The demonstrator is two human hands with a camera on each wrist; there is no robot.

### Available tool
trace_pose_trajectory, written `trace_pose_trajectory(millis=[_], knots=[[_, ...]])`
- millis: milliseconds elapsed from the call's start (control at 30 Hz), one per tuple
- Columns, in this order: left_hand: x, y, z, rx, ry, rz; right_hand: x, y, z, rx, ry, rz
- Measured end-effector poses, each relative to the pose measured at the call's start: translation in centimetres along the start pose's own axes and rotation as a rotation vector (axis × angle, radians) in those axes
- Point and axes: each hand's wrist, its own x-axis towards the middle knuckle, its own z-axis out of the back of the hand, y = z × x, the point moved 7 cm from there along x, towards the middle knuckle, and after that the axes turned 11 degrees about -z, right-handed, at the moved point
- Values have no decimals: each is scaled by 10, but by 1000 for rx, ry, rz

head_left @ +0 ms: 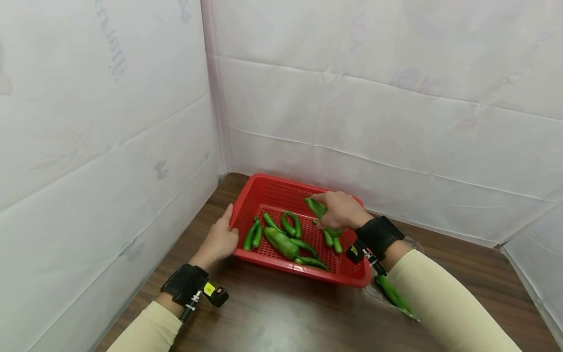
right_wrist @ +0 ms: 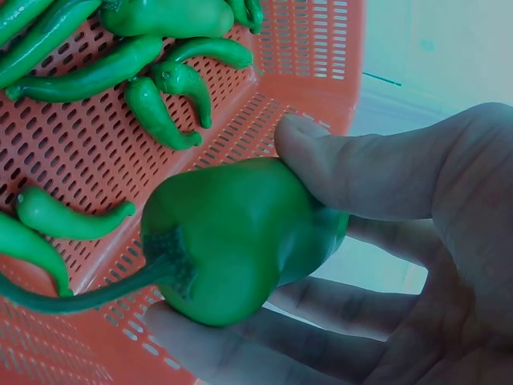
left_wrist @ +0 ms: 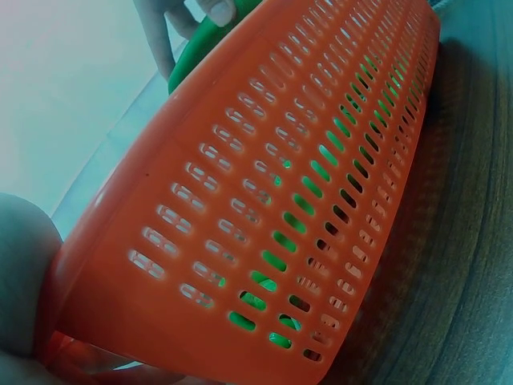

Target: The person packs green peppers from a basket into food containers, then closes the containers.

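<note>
A red plastic basket point(head_left: 303, 269) with slotted sides stands on the table. My left hand point(head_left: 222, 238) grips its left end, thumb at the rim. Inside lie several slim green chilies point(head_left: 252, 237) and one large green pepper point(head_left: 281, 243). Over the basket's right part, my right hand point(head_left: 342, 210) holds another large green pepper point(right_wrist: 232, 233) between thumb and fingers. Its long curved stem points away from the palm in the right wrist view. In the left wrist view the basket's outer wall point(left_wrist: 264, 192) fills most of the picture, chilies showing green through the slots.
A clear plastic bag with long green peppers point(head_left: 393, 296) lies right of the basket, partly hidden by my right forearm. White sheeting point(head_left: 374, 122) rises behind and at the left of the brown wooden table point(head_left: 272, 313).
</note>
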Motion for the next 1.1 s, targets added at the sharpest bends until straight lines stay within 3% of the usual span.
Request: trace_pose_trajectory(millis=[800, 1100], knots=[[-3, 4, 5, 19, -6, 16, -29, -14, 6, 34, -21, 91], [-1, 4, 4, 13, -3, 10, -41, -26, 8, 62, -18, 87]])
